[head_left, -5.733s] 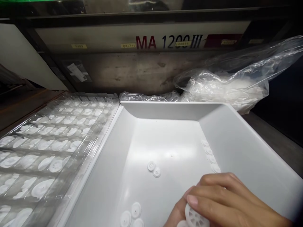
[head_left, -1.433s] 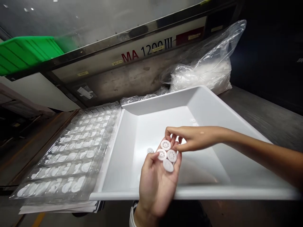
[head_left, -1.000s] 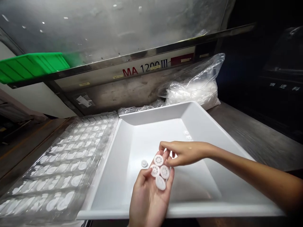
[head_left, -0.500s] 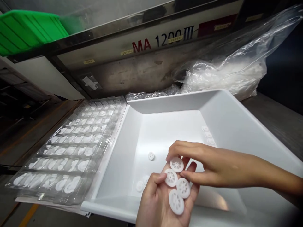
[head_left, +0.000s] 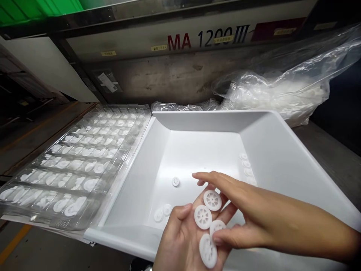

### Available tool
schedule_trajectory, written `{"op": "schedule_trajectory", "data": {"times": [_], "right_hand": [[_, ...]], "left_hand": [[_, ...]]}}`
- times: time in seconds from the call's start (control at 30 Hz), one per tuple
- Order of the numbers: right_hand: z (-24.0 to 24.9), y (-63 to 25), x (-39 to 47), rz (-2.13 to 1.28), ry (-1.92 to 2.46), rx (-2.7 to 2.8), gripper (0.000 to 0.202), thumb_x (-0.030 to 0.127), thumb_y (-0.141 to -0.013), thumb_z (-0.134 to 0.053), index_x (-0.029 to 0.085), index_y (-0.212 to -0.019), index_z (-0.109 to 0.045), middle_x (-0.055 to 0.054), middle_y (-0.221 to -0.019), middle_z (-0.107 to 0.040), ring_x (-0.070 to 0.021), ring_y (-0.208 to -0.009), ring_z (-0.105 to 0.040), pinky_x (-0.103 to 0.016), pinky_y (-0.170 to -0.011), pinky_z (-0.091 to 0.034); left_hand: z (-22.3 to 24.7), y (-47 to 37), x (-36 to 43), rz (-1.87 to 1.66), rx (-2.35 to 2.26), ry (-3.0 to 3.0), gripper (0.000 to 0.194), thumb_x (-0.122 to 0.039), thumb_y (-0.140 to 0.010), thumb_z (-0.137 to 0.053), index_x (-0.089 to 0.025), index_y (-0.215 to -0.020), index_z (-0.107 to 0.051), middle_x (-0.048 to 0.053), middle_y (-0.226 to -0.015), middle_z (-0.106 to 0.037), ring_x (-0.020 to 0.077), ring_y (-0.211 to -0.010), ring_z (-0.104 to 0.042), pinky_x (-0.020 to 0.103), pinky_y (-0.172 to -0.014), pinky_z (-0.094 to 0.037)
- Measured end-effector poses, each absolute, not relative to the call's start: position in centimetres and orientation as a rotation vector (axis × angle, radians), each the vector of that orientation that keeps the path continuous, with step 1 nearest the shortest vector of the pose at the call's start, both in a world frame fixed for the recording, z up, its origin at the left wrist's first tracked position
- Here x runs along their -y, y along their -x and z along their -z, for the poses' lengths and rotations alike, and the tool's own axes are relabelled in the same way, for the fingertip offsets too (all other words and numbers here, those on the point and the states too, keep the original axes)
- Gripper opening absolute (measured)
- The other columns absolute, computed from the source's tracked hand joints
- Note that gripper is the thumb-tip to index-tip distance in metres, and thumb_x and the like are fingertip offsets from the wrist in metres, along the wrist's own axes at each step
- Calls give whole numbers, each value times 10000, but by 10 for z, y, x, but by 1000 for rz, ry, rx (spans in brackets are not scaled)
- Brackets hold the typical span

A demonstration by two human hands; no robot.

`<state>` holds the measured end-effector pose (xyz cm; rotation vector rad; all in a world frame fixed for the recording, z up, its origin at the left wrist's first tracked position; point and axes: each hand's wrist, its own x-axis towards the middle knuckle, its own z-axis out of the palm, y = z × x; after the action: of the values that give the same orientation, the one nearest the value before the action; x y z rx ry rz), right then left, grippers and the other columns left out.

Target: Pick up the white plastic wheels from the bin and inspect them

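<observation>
My left hand (head_left: 180, 237) is palm up over the grey-white bin (head_left: 284, 150), cradling several white spoked plastic gears (head_left: 203, 217) laid in a curving line from the fingers to the palm. Above it reaches my right hand (head_left: 245, 210), its index finger stretched out over the gears and clear of them. The right thumb touches a gear near the palm and partly covers it. Inside the bin, a small gear (head_left: 175, 181) and two white discs (head_left: 167, 209) lie left of the hands. More white round parts (head_left: 246, 164) line the right side of its floor.
A clear compartment tray (head_left: 120, 165) filled with white parts adjoins the bin on the left. Behind are a machine panel (head_left: 180, 71) marked MA 1200 III and a clear plastic bag (head_left: 270, 94). A green crate (head_left: 42, 7) stands at upper left.
My right thumb has moved down toward the palm onto a lower gear, and the right fingers have straightened. My left thumb has come off a gear. The view has shifted slightly.
</observation>
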<state>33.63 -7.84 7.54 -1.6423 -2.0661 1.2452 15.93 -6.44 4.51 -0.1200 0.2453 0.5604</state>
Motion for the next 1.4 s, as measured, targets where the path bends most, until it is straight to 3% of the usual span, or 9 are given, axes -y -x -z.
{"op": "schedule_trajectory", "data": {"times": [0.1, 0.23, 0.43, 0.6, 0.77, 1.0, 1.23, 1.4], "right_hand": [[-71, -332, 82, -1204, 1676, 2064, 761, 629, -810, -583, 503, -1410, -131, 72, -1389, -398, -181, -1173, -486, -272, -936, -470], [-71, -330, 85, -1131, 1657, 2071, 763, 512, -830, -630, 506, -1393, -115, 70, -1343, -397, -147, -1121, -503, -243, -925, -482], [-72, -324, 87, -1119, 1647, 2081, 648, 465, -894, -542, 501, -1387, -122, 72, -1359, -355, -114, -1051, -531, -224, -901, -505], [-71, -326, 85, -983, 1726, 2118, 609, 481, -912, -498, 501, -1386, -116, 82, -1346, -387, -125, -1106, -501, -249, -928, -486], [-72, -333, 83, -912, 1786, 2140, 596, 573, -898, -469, 495, -1384, -133, 83, -1386, -356, -153, -1189, -451, -280, -941, -481], [-70, -331, 80, -1008, 1740, 2154, 570, 536, -926, -445, 448, -1403, -146, 32, -1344, -407, -179, -1131, -492, -308, -927, -483], [-77, -328, 74, -1147, 1763, 2130, 604, 523, -905, -495, 404, -1411, -189, 18, -1349, -410, -191, -1123, -497, -320, -926, -481], [-75, -325, 78, -888, 1607, 2160, 608, 477, -893, -538, 430, -1392, -195, 24, -1390, -342, -183, -1147, -473, -290, -904, -498]], "left_hand": [[-45, -159, 65, -574, -240, 122, 536, -328, -875, -271, -127, -1302, -525, 90, -1273, -583, 203, -1268, -462, 257, -899, -398], [-41, -157, 67, -571, -275, 129, 494, -332, -872, -340, -152, -1291, -528, 88, -1354, -530, 223, -1278, -453, 318, -977, -371], [-41, -162, 67, -591, -173, 189, 494, -257, -855, -326, -175, -1309, -504, 56, -1040, -636, 181, -1073, -568, 280, -908, -403], [-41, -162, 65, -596, -265, 149, 615, -228, -841, -321, -191, -1453, -279, 119, -1230, -591, 249, -1188, -538, 384, -1013, -352], [-43, -159, 63, -596, -340, 227, 590, -273, -922, -165, -146, -1492, -80, 162, -1301, -557, 249, -1126, -596, 422, -1012, -372], [-46, -161, 60, -590, -348, 221, 595, -284, -919, -246, -211, -1493, -108, 128, -1348, -510, 265, -1211, -530, 408, -1012, -381], [-49, -163, 60, -592, -329, 192, 592, -300, -900, -261, -184, -1475, -180, 126, -1366, -486, 253, -1240, -494, 373, -1008, -375], [-42, -158, 61, -586, -360, 191, 590, -292, -883, -329, -188, -1457, -243, 130, -1378, -481, 265, -1265, -469, 425, -1040, -358]]}}
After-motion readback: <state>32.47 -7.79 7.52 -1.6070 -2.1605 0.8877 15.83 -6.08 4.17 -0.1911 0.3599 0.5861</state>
